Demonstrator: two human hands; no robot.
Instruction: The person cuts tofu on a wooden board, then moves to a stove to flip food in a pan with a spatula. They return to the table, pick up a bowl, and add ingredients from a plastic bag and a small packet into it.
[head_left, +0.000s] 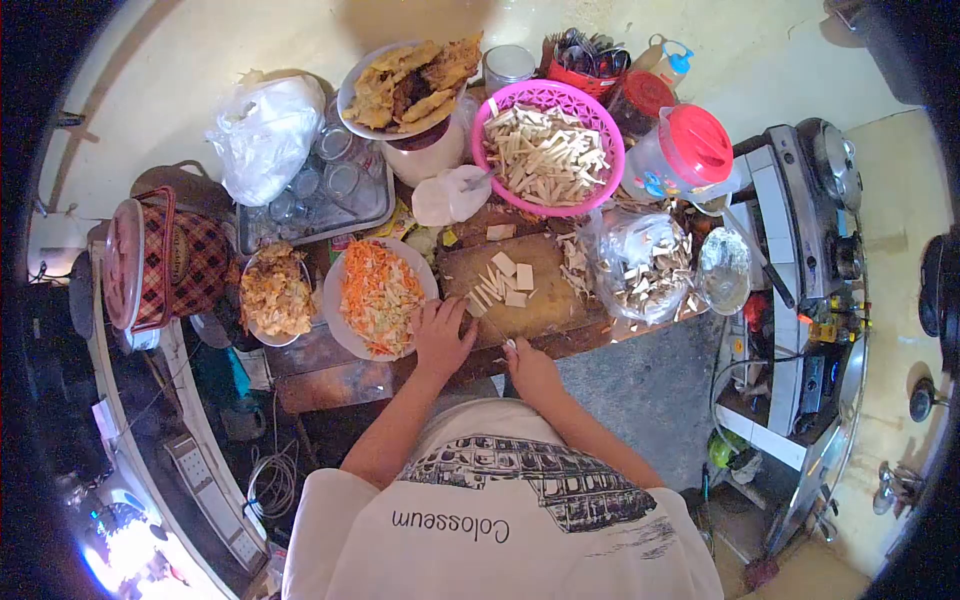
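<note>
A worn wooden cutting board [540, 312] lies before me, with pale cut strips [490, 287] and flat pale slices [518, 280] on it. My left hand [443, 337] is at the board's left edge, its fingertips and thumb bent against a pale slice [474, 308]. Close on the right, my right hand [534, 370] is closed around the light handle of a knife [510, 346]; its thin blade is hard to see. Beside my left hand stands a white plate [338, 338] of shredded orange and pale pieces [378, 295].
A pink basket [617, 150] of pale strips stands behind the board. To its right are a plastic bag [640, 265] of pieces and a red-lidded jug [692, 150]. Leftward are a bowl of fried food [277, 295], a glass tray [385, 205] and a plaid container [180, 255]. A stove [800, 210] is far right.
</note>
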